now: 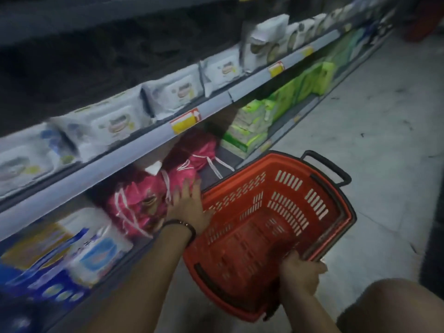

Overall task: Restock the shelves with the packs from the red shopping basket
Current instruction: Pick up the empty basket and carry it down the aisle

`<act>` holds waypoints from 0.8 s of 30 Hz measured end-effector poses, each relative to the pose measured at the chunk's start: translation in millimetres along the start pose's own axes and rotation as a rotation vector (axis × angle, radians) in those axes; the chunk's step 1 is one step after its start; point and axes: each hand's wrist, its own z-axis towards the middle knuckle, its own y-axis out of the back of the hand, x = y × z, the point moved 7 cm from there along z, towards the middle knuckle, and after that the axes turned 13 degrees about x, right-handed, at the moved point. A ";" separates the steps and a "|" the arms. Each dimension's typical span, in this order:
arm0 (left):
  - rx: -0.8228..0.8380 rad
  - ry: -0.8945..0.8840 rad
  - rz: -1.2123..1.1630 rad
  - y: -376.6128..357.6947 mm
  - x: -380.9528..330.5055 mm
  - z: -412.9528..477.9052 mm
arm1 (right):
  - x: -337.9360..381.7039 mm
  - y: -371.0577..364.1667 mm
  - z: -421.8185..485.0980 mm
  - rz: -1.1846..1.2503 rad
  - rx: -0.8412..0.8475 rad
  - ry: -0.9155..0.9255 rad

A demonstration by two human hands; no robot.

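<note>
The red shopping basket is tilted toward the shelves at centre right, and I see no packs inside it. My right hand grips its near rim. My left hand, fingers spread flat, presses against pink drawstring packs that lie on the bottom shelf under the grey shelf edge. A dark bracelet circles my left wrist. More pink packs lie further back on the same shelf.
White wipe packs line the shelf above. Green packs are stacked to the right on the bottom shelf, blue and white packs to the left. Grey floor runs along the right. My knee shows at bottom right.
</note>
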 end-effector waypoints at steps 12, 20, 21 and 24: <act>0.070 -0.458 -0.116 11.1 -256.7 276.7 | 186.5 68.3 227.4 -0.231 -0.192 0.099; -0.019 -0.372 -0.008 1.9 -441.6 368.9 | 328.3 145.6 398.3 -0.325 -0.183 0.085; -0.004 -0.367 0.006 0.1 -463.6 383.5 | 346.2 153.3 420.3 -0.333 -0.168 0.089; 0.028 -0.346 0.020 -4.0 -529.4 430.1 | 398.1 175.5 483.5 -0.358 -0.153 0.079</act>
